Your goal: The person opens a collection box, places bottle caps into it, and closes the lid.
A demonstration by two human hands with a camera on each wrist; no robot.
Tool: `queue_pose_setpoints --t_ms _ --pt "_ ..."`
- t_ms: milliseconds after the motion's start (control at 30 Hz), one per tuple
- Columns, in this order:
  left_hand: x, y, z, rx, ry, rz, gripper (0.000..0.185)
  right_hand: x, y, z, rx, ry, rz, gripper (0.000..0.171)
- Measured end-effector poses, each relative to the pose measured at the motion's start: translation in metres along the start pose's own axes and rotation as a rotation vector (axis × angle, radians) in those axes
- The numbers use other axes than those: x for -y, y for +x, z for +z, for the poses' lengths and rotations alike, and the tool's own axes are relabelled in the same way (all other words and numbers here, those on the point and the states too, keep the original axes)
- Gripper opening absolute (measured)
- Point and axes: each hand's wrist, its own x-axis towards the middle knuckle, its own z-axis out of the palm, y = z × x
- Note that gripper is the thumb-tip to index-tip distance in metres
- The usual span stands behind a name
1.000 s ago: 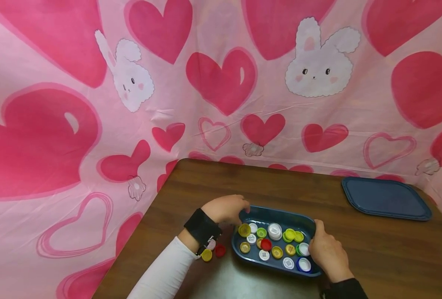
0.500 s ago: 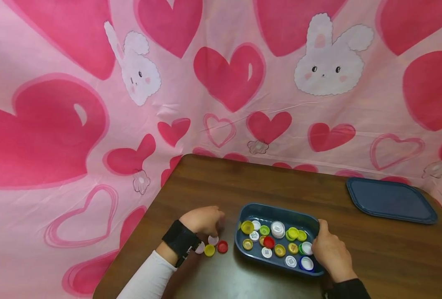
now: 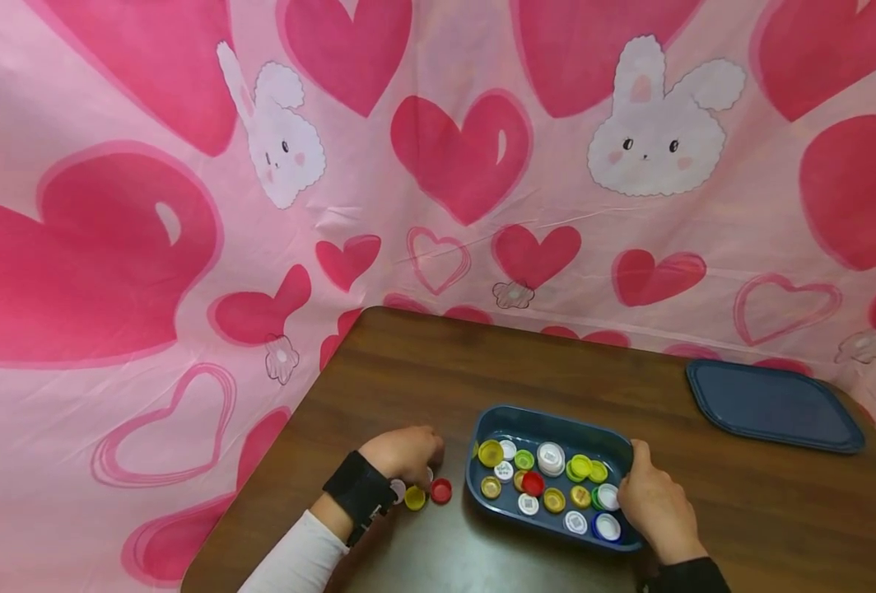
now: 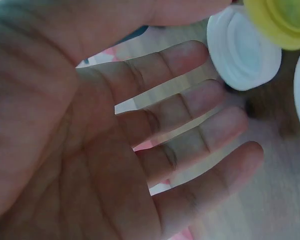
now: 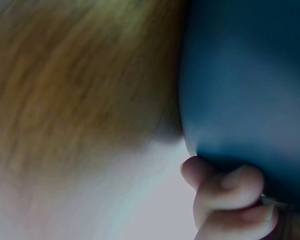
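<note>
Caps [image 3: 549,482] fill our tray [image 3: 515,422] mid-tabletop [image 3: 423,371]; right hand [image 3: 656,504] grips its right rim, left hand [image 3: 404,455], fingers relaxed, hovers over loose caps [image 3: 426,494] left. Lid [image 3: 775,403] lies far right.

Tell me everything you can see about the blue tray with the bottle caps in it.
The blue tray is a shallow, rounded-corner rectangle, plastic by its look, sitting flat on the brown table. It holds loose bottle caps in white, yellow, green, red and blue. The right hand grips its right end, fingers curled at the rim. The left hand is beside it, not touching.
</note>
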Motion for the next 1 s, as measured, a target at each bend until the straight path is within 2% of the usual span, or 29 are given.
queue_pose_setpoints --t_ms 433,633,833,1000 --pt "-0.007 0.007 0.006 0.015 0.044 -0.036 0.031 -0.001 0.000 0.000 0.022 0.009 0.016 0.060" --pt "-0.006 0.009 0.005 0.008 0.049 -0.022 0.030 -0.001 0.000 0.000 0.013 0.005 0.008 0.060" --pt "-0.013 0.011 -0.014 -0.034 0.036 0.003 0.025 -0.001 0.002 0.001 0.014 0.003 0.009 0.060" --pt "-0.033 0.017 -0.037 -0.094 0.090 0.083 0.031 -0.001 0.003 0.002 0.015 0.004 0.017 0.061"
